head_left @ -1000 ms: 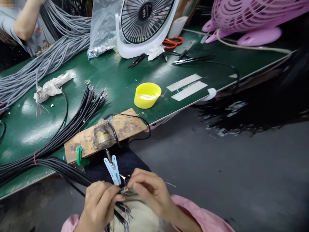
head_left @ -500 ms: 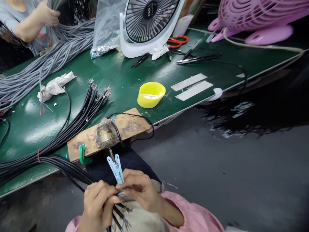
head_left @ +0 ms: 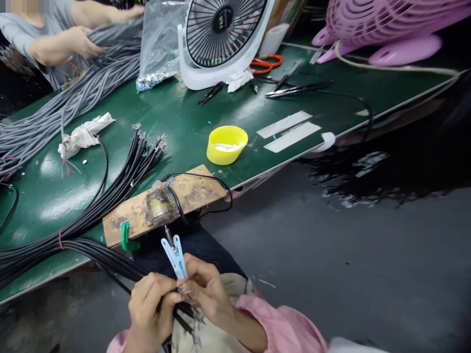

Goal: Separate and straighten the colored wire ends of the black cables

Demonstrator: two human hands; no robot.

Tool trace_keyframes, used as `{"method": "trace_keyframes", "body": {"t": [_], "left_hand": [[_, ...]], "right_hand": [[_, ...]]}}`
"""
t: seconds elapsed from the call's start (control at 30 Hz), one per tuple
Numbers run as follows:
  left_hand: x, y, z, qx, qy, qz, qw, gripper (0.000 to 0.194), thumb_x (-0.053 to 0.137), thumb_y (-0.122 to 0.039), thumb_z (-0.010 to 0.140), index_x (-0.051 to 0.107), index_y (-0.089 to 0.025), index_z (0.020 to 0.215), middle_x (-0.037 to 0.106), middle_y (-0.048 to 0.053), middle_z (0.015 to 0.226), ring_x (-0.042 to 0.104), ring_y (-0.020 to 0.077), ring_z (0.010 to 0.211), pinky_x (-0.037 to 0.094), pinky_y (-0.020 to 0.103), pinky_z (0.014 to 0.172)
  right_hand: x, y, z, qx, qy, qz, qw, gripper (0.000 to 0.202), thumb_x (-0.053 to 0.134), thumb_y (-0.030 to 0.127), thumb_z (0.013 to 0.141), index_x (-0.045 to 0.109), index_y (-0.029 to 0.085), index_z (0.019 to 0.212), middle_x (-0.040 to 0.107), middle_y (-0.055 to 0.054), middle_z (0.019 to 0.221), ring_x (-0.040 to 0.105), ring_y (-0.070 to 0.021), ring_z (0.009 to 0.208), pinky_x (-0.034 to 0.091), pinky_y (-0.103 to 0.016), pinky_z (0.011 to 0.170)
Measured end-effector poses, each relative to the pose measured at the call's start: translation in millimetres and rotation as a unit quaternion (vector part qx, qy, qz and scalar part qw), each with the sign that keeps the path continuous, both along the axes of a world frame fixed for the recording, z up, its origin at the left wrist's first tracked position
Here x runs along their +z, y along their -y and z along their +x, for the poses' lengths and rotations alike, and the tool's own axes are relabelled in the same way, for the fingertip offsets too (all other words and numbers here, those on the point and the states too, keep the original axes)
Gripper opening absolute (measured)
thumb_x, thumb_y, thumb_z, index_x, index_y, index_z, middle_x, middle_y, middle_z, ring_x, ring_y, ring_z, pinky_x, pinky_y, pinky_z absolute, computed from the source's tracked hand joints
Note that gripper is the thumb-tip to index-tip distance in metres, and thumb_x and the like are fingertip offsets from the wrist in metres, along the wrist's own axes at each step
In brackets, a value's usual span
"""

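My left hand [head_left: 149, 306] grips black cables [head_left: 121, 269] near their stripped ends, below the table edge. My right hand [head_left: 206, 287] pinches the thin coloured wires [head_left: 183, 290] that stick out of one cable end, fingertips meeting those of the left. A light blue clothespin [head_left: 174, 256] hangs just above both hands from a soldering tip on a worn wooden board [head_left: 195, 189] at the table edge. A bundle of black cables [head_left: 117, 189] with bared ends lies on the green table [head_left: 176, 117], tied with a red band.
A yellow bowl [head_left: 225, 143], white tape strips [head_left: 289, 131], a white desk fan [head_left: 221, 34], red scissors [head_left: 265, 63], tweezers [head_left: 294, 89] and a crumpled cloth [head_left: 84, 136] lie on the table. Another person's hands [head_left: 83, 41] handle grey cables [head_left: 55, 113] at far left. A pink fan [head_left: 386, 24] lies at back right.
My hands have shifted slightly and the right fingers have slid along the wire ends. The other person's hands have moved onto the grey cables. The view has shifted a little.
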State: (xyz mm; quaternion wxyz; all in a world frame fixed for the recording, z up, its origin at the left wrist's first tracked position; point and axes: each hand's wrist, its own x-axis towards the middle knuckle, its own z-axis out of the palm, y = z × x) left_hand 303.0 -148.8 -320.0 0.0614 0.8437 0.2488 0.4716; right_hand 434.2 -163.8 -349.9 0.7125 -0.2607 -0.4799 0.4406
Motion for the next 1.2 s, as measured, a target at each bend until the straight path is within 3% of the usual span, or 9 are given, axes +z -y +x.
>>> {"method": "trace_keyframes", "body": {"t": [0.17,0.33,0.47,0.53,0.63,0.73,0.87,1.0,1.2], "left_hand": [[-10.4,6,7,0.062,0.108,-0.002,0.992,0.013,0.055,-0.026,0.097,0.056,-0.016,0.089,0.063,-0.001,0.069,0.062,0.009,0.063,0.052,0.018,0.064],[-7.2,4,2,0.002,0.04,0.058,0.998,0.018,0.044,-0.011,0.099,0.061,-0.013,0.101,0.062,0.001,0.072,0.06,0.0078,0.064,0.05,0.018,0.064],[-4.4,1,-7,-0.067,-0.028,0.035,0.997,0.027,0.036,-0.01,0.101,0.063,-0.016,0.102,0.06,0.003,0.08,0.057,0.0082,0.071,0.045,0.019,0.064],[-3.5,0,-10,-0.082,-0.058,0.02,0.995,0.028,0.036,-0.012,0.102,0.062,-0.019,0.097,0.061,0.003,0.085,0.056,0.0087,0.073,0.043,0.021,0.066],[-1.2,1,-10,-0.089,-0.063,0.019,0.994,0.028,0.037,-0.012,0.101,0.06,-0.019,0.087,0.062,0.002,0.084,0.055,0.0084,0.067,0.043,0.022,0.067],[0.2,1,-7,-0.088,-0.047,0.028,0.995,0.029,0.038,-0.01,0.1,0.06,-0.019,0.084,0.063,0.001,0.081,0.055,0.0085,0.063,0.043,0.023,0.066],[-0.8,0,-8,-0.095,-0.047,0.025,0.994,0.027,0.039,-0.009,0.099,0.06,-0.019,0.085,0.063,0.002,0.082,0.057,0.0088,0.065,0.043,0.023,0.067],[1.1,-1,-10,-0.101,-0.04,0.015,0.994,0.029,0.037,-0.012,0.101,0.06,-0.019,0.084,0.061,0.002,0.077,0.058,0.0088,0.066,0.044,0.021,0.065],[4.7,-2,-9,-0.105,-0.052,0.01,0.993,0.03,0.035,-0.012,0.101,0.058,-0.019,0.083,0.063,0.002,0.078,0.059,0.0087,0.064,0.041,0.022,0.062]], "right_hand": [[-6.3,5,-5,0.051,-0.022,-0.065,0.996,0.041,0.07,0.05,0.086,0.061,0.015,0.066,0.046,0.0,0.065,0.04,-0.0088,0.057,0.033,-0.021,0.053],[-5.9,7,-3,0.101,-0.021,-0.08,0.992,0.046,0.066,0.054,0.087,0.055,0.015,0.067,0.04,0.002,0.063,0.036,-0.0084,0.053,0.029,-0.022,0.048],[7.0,9,11,0.012,0.133,0.047,0.99,0.042,0.049,0.05,0.099,0.06,0.015,0.078,0.049,-0.002,0.069,0.047,-0.011,0.062,0.035,-0.023,0.054],[14.2,10,19,-0.05,0.234,0.116,0.964,0.033,0.043,0.039,0.104,0.06,0.016,0.086,0.054,-0.002,0.072,0.051,-0.0109,0.066,0.038,-0.022,0.057],[20.6,10,28,-0.104,0.325,0.154,0.927,0.024,0.041,0.027,0.105,0.059,0.016,0.092,0.059,-0.003,0.077,0.056,-0.0106,0.069,0.042,-0.023,0.062],[20.2,10,28,-0.118,0.312,0.147,0.931,0.026,0.041,0.027,0.105,0.059,0.016,0.092,0.06,-0.004,0.078,0.058,-0.0114,0.071,0.045,-0.022,0.062],[13.7,8,24,-0.076,0.251,0.117,0.958,0.028,0.043,0.032,0.104,0.061,0.015,0.089,0.057,-0.005,0.075,0.059,-0.0131,0.071,0.048,-0.022,0.062],[7.7,7,24,-0.024,0.155,0.051,0.986,0.023,0.045,0.027,0.102,0.057,0.015,0.087,0.053,-0.003,0.08,0.051,-0.0063,0.054,0.042,-0.016,0.047],[12.5,7,27,-0.068,0.265,0.175,0.946,0.019,0.045,0.025,0.103,0.063,0.017,0.102,0.064,-0.004,0.082,0.061,-0.0102,0.076,0.047,-0.018,0.064]]}}
